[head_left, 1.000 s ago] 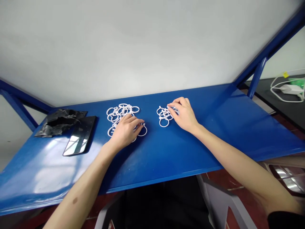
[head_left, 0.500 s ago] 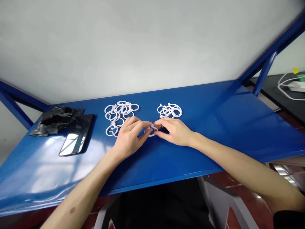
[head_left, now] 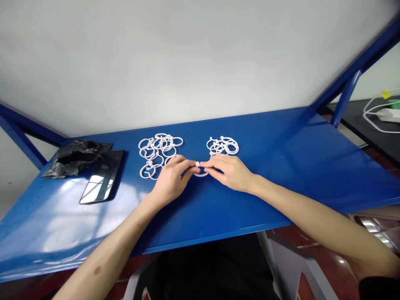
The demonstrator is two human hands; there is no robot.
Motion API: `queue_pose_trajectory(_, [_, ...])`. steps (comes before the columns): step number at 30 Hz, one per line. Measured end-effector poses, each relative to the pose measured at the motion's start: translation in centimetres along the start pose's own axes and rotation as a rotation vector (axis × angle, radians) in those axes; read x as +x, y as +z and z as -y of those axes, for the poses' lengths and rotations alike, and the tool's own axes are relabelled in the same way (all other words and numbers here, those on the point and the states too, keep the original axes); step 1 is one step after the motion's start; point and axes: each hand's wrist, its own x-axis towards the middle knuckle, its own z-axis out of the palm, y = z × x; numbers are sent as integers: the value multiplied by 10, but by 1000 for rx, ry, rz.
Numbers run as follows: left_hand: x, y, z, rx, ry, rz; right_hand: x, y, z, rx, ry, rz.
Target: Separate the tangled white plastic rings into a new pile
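Between my two hands is a white plastic ring [head_left: 201, 174], which looks like a curtain ring, low over the blue tabletop. My left hand [head_left: 173, 177] pinches its left side, thumb and fingers pressed together. From the other side my right hand [head_left: 230, 171] grips it in the same way. A small white knob of the ring shows between the fingertips; most of the ring is hidden by the fingers. Several more white rings [head_left: 162, 142] lie in a loose pile beyond my left hand. A smaller pile of white rings [head_left: 231, 146] lies just behind my right hand.
On the left of the blue table [head_left: 281, 146] lie a black phone [head_left: 104, 175] and a crumpled black plastic bag [head_left: 76, 156]. A white wall rises behind. Blue braces [head_left: 346, 98] stand at both ends; white cables [head_left: 370, 112] lie on a dark surface at far right.
The ring's ends, apart before, now meet between my fingertips as my hands press closer together. The view has shifted slightly; the piles have stayed put.
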Motion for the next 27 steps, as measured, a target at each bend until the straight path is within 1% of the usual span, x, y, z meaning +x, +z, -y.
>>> queue_pose_trajectory(3, [0,1,-1,-14,20,7,-2,2,1,1,-29,29])
queue_pose_trajectory(8, [-2,5,-3,-1,150,-60,-5,2,3,-43,-97,31])
queue_pose_trajectory(10, [-3,7,-3,-8,190,-69,-5,2,4,-62,-109,48])
queue_pose_trajectory(13, [-3,7,-2,-5,207,-64,-4,2,5,-94,-117,53])
queue_pose_trajectory(16, [1,1,1,27,196,-45,0,2,4,-115,-116,0])
queue_pose_trajectory(18, [4,-6,6,64,168,-42,3,0,0,-140,-88,-45])
queue_pose_trajectory(20, [7,-13,14,114,97,-50,5,-6,-7,-172,-22,-104])
queue_pose_trajectory(23, [9,-21,31,205,-28,-45,6,-16,-25,-221,108,-194])
queue_pose_trajectory(25, [8,-22,43,251,-67,-16,4,-21,-38,-256,173,-226])
queue_pose_trajectory(27, [7,-20,53,302,-87,31,3,-23,-48,-285,218,-231])
